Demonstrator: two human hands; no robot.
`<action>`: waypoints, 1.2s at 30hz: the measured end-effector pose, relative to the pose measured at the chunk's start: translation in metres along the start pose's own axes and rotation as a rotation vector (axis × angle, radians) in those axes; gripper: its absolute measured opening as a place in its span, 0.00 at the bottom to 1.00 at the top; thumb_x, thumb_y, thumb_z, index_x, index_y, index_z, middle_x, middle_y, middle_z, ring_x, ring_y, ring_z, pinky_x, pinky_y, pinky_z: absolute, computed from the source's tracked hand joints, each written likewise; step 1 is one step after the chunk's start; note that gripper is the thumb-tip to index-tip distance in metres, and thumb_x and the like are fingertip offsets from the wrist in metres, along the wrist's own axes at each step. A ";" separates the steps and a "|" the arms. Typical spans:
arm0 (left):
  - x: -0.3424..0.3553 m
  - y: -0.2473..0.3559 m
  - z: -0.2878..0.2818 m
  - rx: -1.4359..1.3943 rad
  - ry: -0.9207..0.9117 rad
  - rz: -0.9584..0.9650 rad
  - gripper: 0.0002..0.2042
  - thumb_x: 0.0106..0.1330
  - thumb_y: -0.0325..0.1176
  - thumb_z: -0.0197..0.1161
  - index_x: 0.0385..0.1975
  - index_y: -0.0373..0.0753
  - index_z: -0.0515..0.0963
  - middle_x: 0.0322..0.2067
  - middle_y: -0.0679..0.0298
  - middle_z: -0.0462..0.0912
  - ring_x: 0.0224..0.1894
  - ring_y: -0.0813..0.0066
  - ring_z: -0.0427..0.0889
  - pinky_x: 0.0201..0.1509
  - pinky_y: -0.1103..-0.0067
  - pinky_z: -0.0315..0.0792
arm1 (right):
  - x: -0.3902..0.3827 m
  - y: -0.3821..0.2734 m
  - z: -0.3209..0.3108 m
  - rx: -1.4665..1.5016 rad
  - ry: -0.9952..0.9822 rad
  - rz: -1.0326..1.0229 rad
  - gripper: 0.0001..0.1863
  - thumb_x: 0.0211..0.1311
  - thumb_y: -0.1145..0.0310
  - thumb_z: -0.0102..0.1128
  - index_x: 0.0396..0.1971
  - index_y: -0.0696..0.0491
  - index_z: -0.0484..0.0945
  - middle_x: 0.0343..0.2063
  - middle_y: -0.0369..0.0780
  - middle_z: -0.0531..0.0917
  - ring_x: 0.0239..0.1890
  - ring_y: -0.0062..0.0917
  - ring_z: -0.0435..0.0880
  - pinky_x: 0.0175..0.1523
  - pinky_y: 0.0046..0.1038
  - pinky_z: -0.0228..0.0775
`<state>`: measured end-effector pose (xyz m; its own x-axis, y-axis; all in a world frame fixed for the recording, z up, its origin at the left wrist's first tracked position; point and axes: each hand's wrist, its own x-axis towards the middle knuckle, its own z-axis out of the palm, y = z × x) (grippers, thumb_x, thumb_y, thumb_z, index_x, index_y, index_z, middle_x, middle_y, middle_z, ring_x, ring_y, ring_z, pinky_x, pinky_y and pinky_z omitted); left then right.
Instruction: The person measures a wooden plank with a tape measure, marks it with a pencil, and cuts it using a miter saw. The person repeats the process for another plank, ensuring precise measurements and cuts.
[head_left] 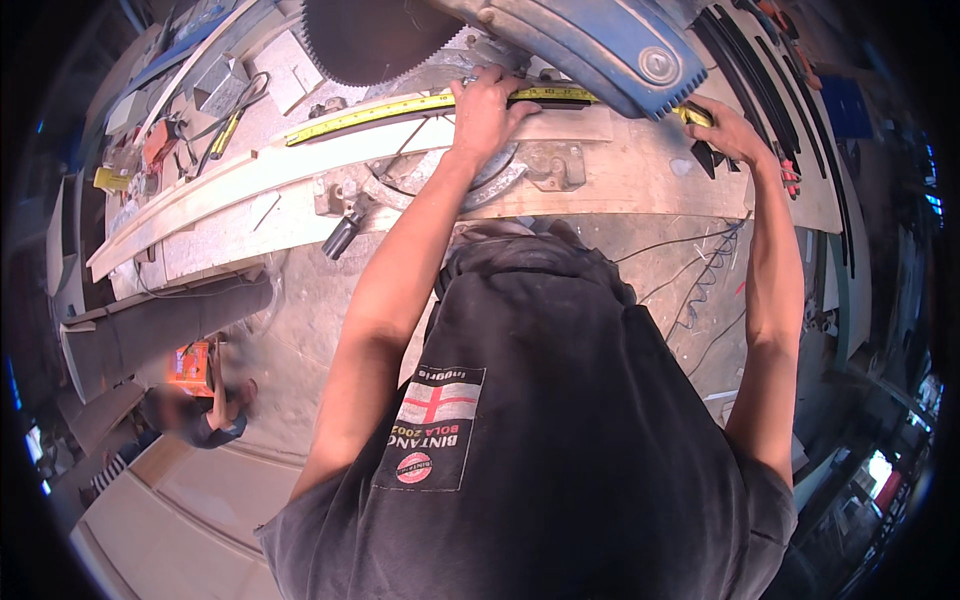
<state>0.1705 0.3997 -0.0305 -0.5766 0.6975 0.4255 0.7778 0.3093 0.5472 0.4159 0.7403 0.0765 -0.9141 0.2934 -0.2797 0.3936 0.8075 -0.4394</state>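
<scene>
A yellow tape measure blade [385, 109] lies stretched along a thin dark strip [372, 123] on the workbench. My left hand [484, 115] presses over the blade and the strip, fingers bent across them and thumb out to the right. At the right, my right hand [728, 132] is closed around the yellow tape measure case [693, 115]; part of the case is hidden by the fingers. Just beyond my hands stands a saw with a toothed round blade [385, 40] and a blue arm cover [610, 50], which hides the blade's right-hand stretch of tape.
Long pale boards [215, 195] run along the bench's left part. A dark-handled saw knob [343, 234] juts from the front edge. Dark long strips [765, 90] lie at the right. Coiled cable [715, 265] hangs below. Another person [205, 405] is down left beside an orange box [190, 368].
</scene>
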 end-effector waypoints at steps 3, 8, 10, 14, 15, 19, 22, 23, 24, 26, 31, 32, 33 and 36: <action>0.002 0.001 -0.003 0.004 -0.001 -0.008 0.16 0.58 0.45 0.82 0.43 0.46 0.94 0.46 0.63 0.88 0.56 0.59 0.82 0.60 0.57 0.60 | 0.004 0.003 -0.004 0.010 -0.077 0.040 0.33 0.59 0.53 0.65 0.66 0.46 0.82 0.42 0.42 0.86 0.46 0.32 0.84 0.57 0.35 0.76; 0.000 0.002 -0.003 0.034 -0.001 -0.010 0.15 0.58 0.46 0.82 0.42 0.48 0.95 0.46 0.64 0.88 0.55 0.60 0.81 0.58 0.58 0.60 | 0.005 0.004 -0.021 0.007 -0.194 0.075 0.34 0.59 0.54 0.66 0.67 0.46 0.82 0.44 0.43 0.86 0.47 0.32 0.84 0.58 0.34 0.77; -0.001 0.002 -0.003 0.041 0.017 0.003 0.15 0.57 0.46 0.82 0.42 0.49 0.95 0.45 0.64 0.88 0.54 0.60 0.81 0.58 0.58 0.60 | 0.009 0.008 -0.019 0.004 -0.187 0.069 0.34 0.59 0.54 0.66 0.67 0.47 0.82 0.46 0.43 0.87 0.48 0.33 0.85 0.58 0.33 0.77; -0.002 0.002 -0.003 0.059 -0.002 -0.033 0.14 0.57 0.46 0.82 0.41 0.50 0.95 0.45 0.64 0.87 0.54 0.60 0.82 0.58 0.58 0.59 | 0.016 0.020 -0.001 0.035 -0.126 0.035 0.34 0.59 0.53 0.68 0.67 0.45 0.82 0.48 0.43 0.88 0.48 0.33 0.87 0.58 0.33 0.78; -0.001 0.003 -0.002 0.026 -0.007 -0.049 0.14 0.57 0.46 0.82 0.41 0.50 0.95 0.45 0.64 0.87 0.54 0.60 0.82 0.58 0.58 0.59 | 0.016 0.022 0.002 0.037 -0.124 0.070 0.34 0.59 0.53 0.68 0.67 0.44 0.82 0.48 0.43 0.89 0.48 0.32 0.87 0.57 0.33 0.78; 0.001 0.002 -0.002 -0.051 -0.052 -0.120 0.15 0.56 0.45 0.83 0.40 0.49 0.95 0.45 0.63 0.87 0.53 0.59 0.82 0.60 0.59 0.58 | 0.011 0.026 0.009 0.029 -0.126 0.103 0.32 0.59 0.53 0.69 0.67 0.37 0.82 0.50 0.41 0.89 0.49 0.32 0.88 0.58 0.33 0.79; 0.004 -0.002 0.000 -0.068 -0.077 -0.157 0.15 0.55 0.46 0.84 0.39 0.48 0.96 0.44 0.62 0.88 0.52 0.58 0.82 0.60 0.59 0.58 | 0.008 0.025 0.013 0.017 -0.083 0.094 0.33 0.58 0.52 0.69 0.67 0.38 0.82 0.52 0.42 0.89 0.52 0.34 0.88 0.60 0.36 0.79; 0.004 -0.003 0.000 -0.058 -0.088 -0.173 0.15 0.55 0.46 0.84 0.39 0.47 0.96 0.43 0.61 0.89 0.52 0.58 0.82 0.61 0.60 0.58 | 0.007 0.025 0.015 0.008 -0.068 0.063 0.33 0.58 0.51 0.69 0.67 0.38 0.81 0.53 0.42 0.89 0.53 0.35 0.88 0.61 0.37 0.78; 0.005 -0.004 0.001 -0.072 -0.055 -0.163 0.15 0.55 0.46 0.84 0.39 0.47 0.96 0.42 0.61 0.89 0.52 0.58 0.82 0.61 0.60 0.58 | 0.007 0.024 0.017 -0.001 -0.050 0.032 0.34 0.58 0.51 0.68 0.68 0.38 0.81 0.54 0.42 0.89 0.54 0.36 0.87 0.61 0.37 0.78; 0.005 -0.004 0.004 -0.074 -0.003 -0.149 0.15 0.55 0.46 0.84 0.38 0.47 0.96 0.41 0.60 0.90 0.52 0.58 0.82 0.62 0.60 0.58 | 0.006 0.022 0.023 0.020 0.027 -0.046 0.35 0.58 0.50 0.69 0.68 0.38 0.79 0.56 0.43 0.88 0.56 0.37 0.87 0.63 0.39 0.77; 0.003 -0.001 0.003 -0.079 0.061 -0.053 0.15 0.56 0.46 0.84 0.40 0.48 0.96 0.43 0.58 0.92 0.53 0.57 0.82 0.65 0.61 0.58 | 0.016 -0.005 0.052 0.097 0.133 -0.112 0.34 0.60 0.51 0.75 0.67 0.42 0.77 0.52 0.42 0.88 0.55 0.37 0.87 0.62 0.40 0.76; 0.003 -0.001 0.003 -0.086 0.081 -0.041 0.15 0.56 0.46 0.84 0.41 0.48 0.96 0.43 0.58 0.93 0.52 0.57 0.82 0.65 0.61 0.59 | 0.018 -0.013 0.056 0.112 0.136 -0.119 0.34 0.60 0.51 0.75 0.66 0.43 0.77 0.52 0.42 0.88 0.55 0.37 0.87 0.62 0.40 0.76; 0.004 -0.001 0.003 -0.093 0.101 -0.030 0.16 0.57 0.47 0.84 0.41 0.48 0.96 0.43 0.58 0.93 0.52 0.56 0.83 0.66 0.60 0.59 | 0.020 -0.022 0.064 0.112 0.184 -0.135 0.34 0.60 0.50 0.76 0.65 0.45 0.79 0.53 0.43 0.89 0.54 0.39 0.87 0.61 0.39 0.77; 0.006 -0.002 0.003 -0.145 0.129 -0.028 0.16 0.58 0.48 0.83 0.42 0.48 0.95 0.43 0.57 0.94 0.51 0.55 0.84 0.66 0.59 0.61 | 0.027 -0.047 0.077 0.157 0.210 -0.131 0.34 0.58 0.47 0.75 0.62 0.46 0.82 0.55 0.45 0.88 0.58 0.41 0.87 0.63 0.41 0.77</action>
<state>0.1667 0.4052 -0.0311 -0.6320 0.5983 0.4925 0.7224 0.2247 0.6540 0.3803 0.6708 0.0237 -0.9517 0.3048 -0.0364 0.2664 0.7612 -0.5913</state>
